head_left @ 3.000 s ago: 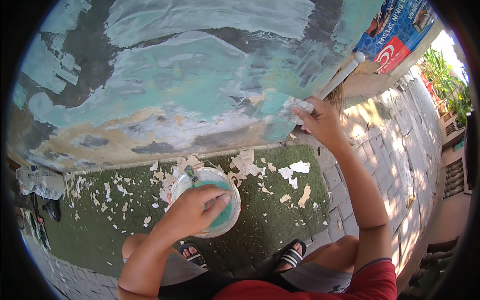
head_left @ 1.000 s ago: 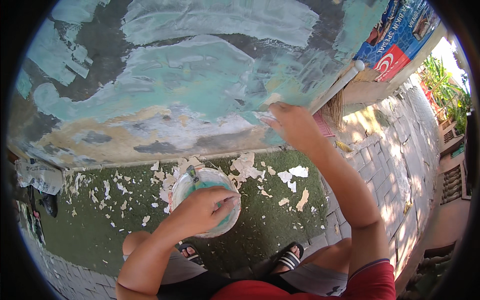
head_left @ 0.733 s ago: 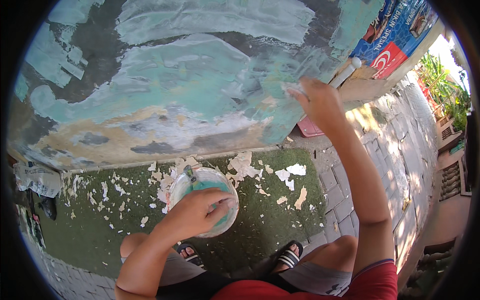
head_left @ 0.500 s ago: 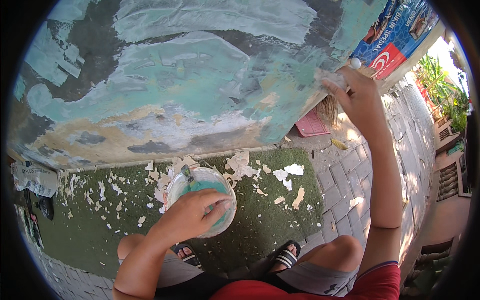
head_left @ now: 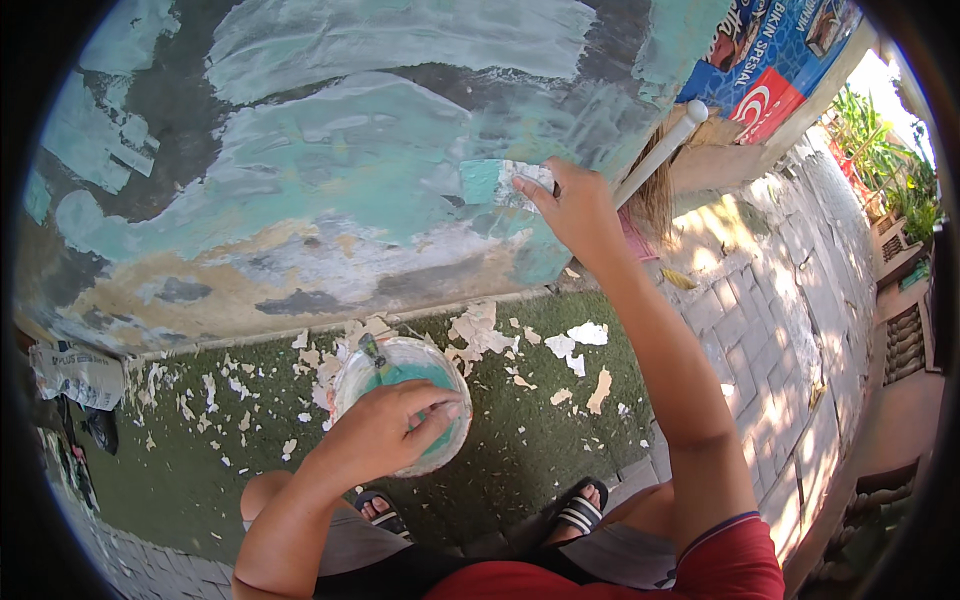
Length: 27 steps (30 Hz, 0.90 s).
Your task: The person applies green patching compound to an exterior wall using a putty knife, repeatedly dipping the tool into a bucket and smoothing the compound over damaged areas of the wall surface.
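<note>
In the head view my right hand (head_left: 572,210) grips a wide, plaster-caked scraper (head_left: 518,190), whose teal-smeared blade lies against the patchy grey, white and teal wall (head_left: 350,140). My left hand (head_left: 400,425) has its fingers closed at the right rim of a white bucket (head_left: 360,370) holding teal paste, and appears to grip it. A smeared tool (head_left: 374,352) rests in the bucket at the back, its lower end in the paste.
Green artificial turf (head_left: 180,450) strewn with flakes lies below the wall, beside grey paving (head_left: 760,360). A white pipe (head_left: 660,150), straw broom (head_left: 648,210) and pink dustpan (head_left: 640,238) stand at the wall's right end. A sack (head_left: 75,372) lies far left.
My right hand swept right and up along the wall half a second ago; now it is back to the left with the scraper. My left hand has stayed at the bucket.
</note>
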### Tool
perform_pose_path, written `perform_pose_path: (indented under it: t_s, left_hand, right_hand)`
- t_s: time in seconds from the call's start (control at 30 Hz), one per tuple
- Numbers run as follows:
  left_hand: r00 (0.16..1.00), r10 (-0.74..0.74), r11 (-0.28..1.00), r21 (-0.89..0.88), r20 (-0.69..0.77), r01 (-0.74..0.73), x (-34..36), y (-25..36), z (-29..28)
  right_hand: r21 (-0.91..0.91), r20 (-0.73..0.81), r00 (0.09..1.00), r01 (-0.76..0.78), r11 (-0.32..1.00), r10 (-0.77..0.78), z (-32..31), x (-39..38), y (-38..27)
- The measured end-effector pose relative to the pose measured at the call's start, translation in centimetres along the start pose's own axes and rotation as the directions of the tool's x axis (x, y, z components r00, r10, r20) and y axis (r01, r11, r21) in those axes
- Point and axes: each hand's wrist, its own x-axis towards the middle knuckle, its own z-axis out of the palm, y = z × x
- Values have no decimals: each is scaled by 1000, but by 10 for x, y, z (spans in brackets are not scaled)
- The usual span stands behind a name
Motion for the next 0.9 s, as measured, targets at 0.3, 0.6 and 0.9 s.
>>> perform_pose_path:
  t_s: [0.3, 0.6, 0.9]
  left_hand:
    - [999, 36, 999, -9, -20, -36, 1, -7, 2]
    - [992, 93, 996, -3, -90, -94, -5, -10, -1]
    - [999, -28, 1000, 12, 16, 27, 3, -5, 1]
  right_hand:
    - [-217, -132, 986, -129, 968, 102, -9, -10, 6]
    - [-13, 152, 930, -337, 942, 335, -73, -23, 0]
    - [44, 151, 988, 31, 999, -37, 21, -30, -11]
